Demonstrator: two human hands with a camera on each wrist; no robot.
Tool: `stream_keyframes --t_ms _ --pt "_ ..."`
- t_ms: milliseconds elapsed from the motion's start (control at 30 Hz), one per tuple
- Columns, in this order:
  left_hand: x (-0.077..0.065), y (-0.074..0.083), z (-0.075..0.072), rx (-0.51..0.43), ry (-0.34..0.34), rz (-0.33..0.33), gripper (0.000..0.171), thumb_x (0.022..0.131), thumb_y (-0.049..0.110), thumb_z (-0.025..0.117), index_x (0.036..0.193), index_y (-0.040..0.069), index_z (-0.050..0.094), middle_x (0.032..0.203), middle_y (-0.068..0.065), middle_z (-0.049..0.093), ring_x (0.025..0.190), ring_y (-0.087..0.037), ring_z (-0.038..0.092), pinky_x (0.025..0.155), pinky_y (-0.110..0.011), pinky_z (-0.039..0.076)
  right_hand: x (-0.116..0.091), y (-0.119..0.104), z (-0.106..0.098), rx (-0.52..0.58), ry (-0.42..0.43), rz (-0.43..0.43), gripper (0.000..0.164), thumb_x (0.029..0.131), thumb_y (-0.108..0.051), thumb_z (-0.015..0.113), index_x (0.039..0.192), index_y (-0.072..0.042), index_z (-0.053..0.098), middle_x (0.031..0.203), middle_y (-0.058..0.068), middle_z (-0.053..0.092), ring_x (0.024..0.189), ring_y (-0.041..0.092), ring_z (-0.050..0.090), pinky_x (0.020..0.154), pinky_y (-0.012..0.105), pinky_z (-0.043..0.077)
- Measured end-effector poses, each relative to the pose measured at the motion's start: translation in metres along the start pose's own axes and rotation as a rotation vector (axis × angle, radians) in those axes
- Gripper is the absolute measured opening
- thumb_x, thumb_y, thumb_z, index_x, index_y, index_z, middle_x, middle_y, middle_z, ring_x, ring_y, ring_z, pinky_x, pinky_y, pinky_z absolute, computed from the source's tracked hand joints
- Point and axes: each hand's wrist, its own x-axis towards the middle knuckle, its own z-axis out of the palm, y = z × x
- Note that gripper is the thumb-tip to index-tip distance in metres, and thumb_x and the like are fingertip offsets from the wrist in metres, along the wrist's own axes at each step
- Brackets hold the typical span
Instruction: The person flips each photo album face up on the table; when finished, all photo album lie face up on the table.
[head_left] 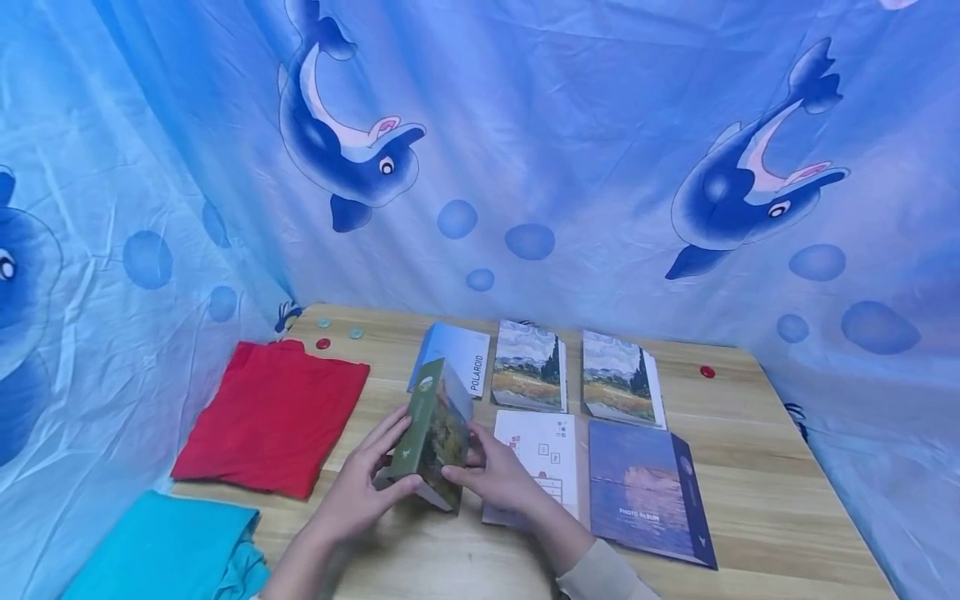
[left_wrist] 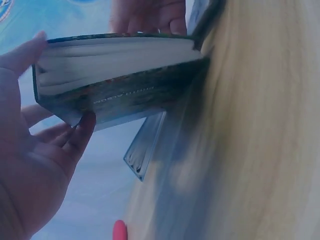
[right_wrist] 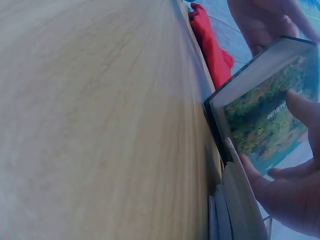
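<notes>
Tilted up, the green album [head_left: 444, 433] is held between the left hand [head_left: 367, 483], gripping its spine side, and the right hand [head_left: 498, 473], gripping its cover side — both about equally near — its long axis running forward past the hands.

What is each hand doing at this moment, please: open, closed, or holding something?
Left hand: holding the green-spined photo album at its spine side.
Right hand: holding the same photo album from the other side.
</notes>
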Motion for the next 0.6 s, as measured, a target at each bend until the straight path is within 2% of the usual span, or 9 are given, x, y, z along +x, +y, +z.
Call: stream_keyframes --t_ms 133,233,300,400,533,600 --pt "-0.002 -0.005 0.002 0.076 0.02 -0.045 0.078 0.093 0.032 0.073 0.157 0.007 0.035 0.163 -0.014 0.03 0.146 -0.039 0.033 0.111 -0.059 0.038 -0.001 0.0 -0.001 -0.031 0.014 -0.002 0.08 0.091 -0.038 0.076 0.155 -0.008 0.038 0.14 0.022 0.057 0.114 0.035 0.067 0.095 0.047 0.056" --pt "-0.003 -0.011 0.004 0.112 0.033 -0.115 0.083 0.093 0.038 0.072 0.159 0.008 0.031 0.163 -0.017 0.031 0.147 -0.041 0.029 0.113 -0.065 0.03 -0.002 0.001 -0.002 -0.053 0.024 0.006 0.081 0.091 -0.037 0.077 0.154 -0.004 0.039 0.132 0.024 0.063 0.115 0.037 0.066 0.094 0.049 0.056" --pt "-0.003 -0.015 0.006 0.099 0.03 -0.17 0.085 0.094 0.041 0.071 0.161 0.012 0.028 0.163 -0.017 0.03 0.147 -0.042 0.029 0.114 -0.066 0.029 -0.003 0.0 -0.003 -0.079 0.024 0.01 0.082 0.09 -0.038 0.077 0.153 -0.002 0.038 0.123 0.026 0.065 0.11 0.037 0.067 0.09 0.049 0.058" --pt "-0.003 -0.02 0.008 0.054 0.021 -0.253 0.087 0.095 0.043 0.069 0.163 0.016 0.022 0.164 -0.017 0.028 0.146 -0.043 0.031 0.115 -0.066 0.028 -0.003 -0.001 -0.002 -0.13 0.017 0.008 0.086 0.09 -0.042 0.076 0.153 0.0 0.037 0.122 0.028 0.064 0.109 0.037 0.066 0.091 0.05 0.057" --pt "-0.003 -0.023 0.01 -0.019 0.017 -0.362 0.087 0.097 0.043 0.066 0.163 0.015 0.018 0.164 -0.018 0.025 0.147 -0.045 0.028 0.116 -0.066 0.024 -0.004 0.0 -0.002 -0.163 0.015 0.005 0.088 0.09 -0.044 0.076 0.153 0.003 0.036 0.126 0.027 0.062 0.112 0.037 0.066 0.099 0.052 0.053" --pt "-0.002 -0.025 0.012 -0.049 0.025 -0.404 0.088 0.098 0.044 0.065 0.163 0.012 0.016 0.165 -0.02 0.023 0.148 -0.045 0.024 0.117 -0.065 0.021 -0.004 0.0 -0.002 -0.167 0.016 0.006 0.087 0.09 -0.042 0.076 0.152 0.004 0.036 0.119 0.022 0.064 0.109 0.034 0.067 0.099 0.051 0.053"
